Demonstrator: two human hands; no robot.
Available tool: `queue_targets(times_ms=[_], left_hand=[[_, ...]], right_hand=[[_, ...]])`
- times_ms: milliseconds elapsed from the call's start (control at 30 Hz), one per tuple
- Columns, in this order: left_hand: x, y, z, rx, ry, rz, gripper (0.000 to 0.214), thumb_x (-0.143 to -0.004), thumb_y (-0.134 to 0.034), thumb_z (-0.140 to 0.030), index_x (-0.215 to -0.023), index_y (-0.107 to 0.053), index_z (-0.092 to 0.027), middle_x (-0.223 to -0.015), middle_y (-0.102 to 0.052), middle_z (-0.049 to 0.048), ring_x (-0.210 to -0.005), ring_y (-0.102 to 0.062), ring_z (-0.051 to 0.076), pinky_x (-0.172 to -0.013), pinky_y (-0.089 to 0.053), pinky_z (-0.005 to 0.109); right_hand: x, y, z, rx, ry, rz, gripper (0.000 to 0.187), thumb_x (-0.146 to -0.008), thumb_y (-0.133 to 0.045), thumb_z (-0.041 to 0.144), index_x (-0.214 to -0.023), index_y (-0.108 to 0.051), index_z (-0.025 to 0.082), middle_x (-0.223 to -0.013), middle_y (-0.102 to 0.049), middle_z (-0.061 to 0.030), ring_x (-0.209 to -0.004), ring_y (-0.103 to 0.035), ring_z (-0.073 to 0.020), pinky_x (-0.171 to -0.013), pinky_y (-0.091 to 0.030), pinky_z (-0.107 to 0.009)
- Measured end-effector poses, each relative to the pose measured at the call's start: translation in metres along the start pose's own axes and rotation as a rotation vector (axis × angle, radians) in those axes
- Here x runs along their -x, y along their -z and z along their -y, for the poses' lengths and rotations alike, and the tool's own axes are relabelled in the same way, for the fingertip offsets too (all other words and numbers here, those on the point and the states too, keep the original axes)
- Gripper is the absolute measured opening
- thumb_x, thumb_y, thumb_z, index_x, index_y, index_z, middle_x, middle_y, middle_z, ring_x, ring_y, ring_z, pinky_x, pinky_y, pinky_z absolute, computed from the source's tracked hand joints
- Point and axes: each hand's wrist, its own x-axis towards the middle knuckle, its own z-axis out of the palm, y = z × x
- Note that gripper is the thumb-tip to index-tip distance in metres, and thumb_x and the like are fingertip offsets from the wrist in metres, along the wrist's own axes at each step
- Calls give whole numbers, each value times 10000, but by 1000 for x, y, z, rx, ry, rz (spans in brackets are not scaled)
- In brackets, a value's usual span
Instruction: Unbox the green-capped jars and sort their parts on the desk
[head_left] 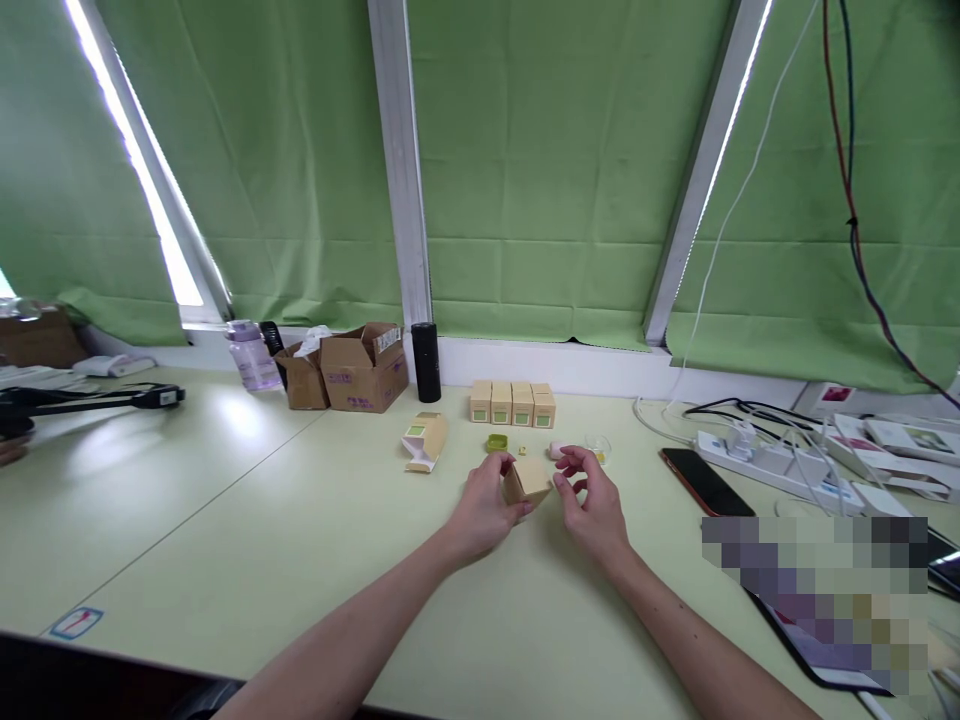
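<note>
My left hand (484, 510) is closed around a small tan cardboard box (528, 480), held tilted just above the table. Close to the box's right edge is my right hand (592, 505), its fingers apart and curved; whether a fingertip touches the box is hard to tell. Behind my hands lie a small green tray (496, 443), a tiny yellow piece (523, 451), a pale pink item (556, 450) and a clear round piece (598, 448). An opened tan carton (425, 442) rests to the left. Several similar small boxes (512, 404) stand in a row farther back.
Two brown cardboard boxes (364, 368), a black cylinder (426, 362) and a purple bottle (253, 355) stand along the back left. At right are a phone (705, 482), a white power strip (780, 472) with cables and a partly blurred tablet (821, 650). Another person's hand (13, 448) shows at far left.
</note>
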Motion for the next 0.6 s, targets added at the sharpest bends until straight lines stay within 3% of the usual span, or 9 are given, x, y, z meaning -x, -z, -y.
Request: queue_targets(times_ms=[167, 367, 600], left_hand=[[2, 4, -3, -114, -185, -97, 497, -781, -833, -251, -1172, -527, -254, -1201, -648, 73, -1104, -610, 299, -915, -520, 458], [-1, 3, -2, -259, -445, -238, 528, -792, -839, -210, -1192, -495, -239, -1216, -641, 98, -1111, -618, 298, -922, -496, 451], [0, 5, -9, -516, -706, -425, 389, -866, -706, -116, -1185, -505, -212, -1160, -659, 110, -1108, -626, 285, -951, -427, 450]], right_hand=[[4, -1, 8, 42, 102, -13, 374, -962, -589, 374, -1311, -544, 244, -1206, -691, -104, -996, -675, -242, -774, -589, -391], [8, -1, 11, 60, 207, -21, 409, -960, -602, 340, -1350, -509, 256, -1289, -661, -115, -1044, -666, -259, -800, -597, -421], [10, 1, 18, 75, 343, -51, 414, -959, -599, 278, -1356, -485, 245, -1286, -650, -128, -1108, -656, -278, -823, -612, -444]])
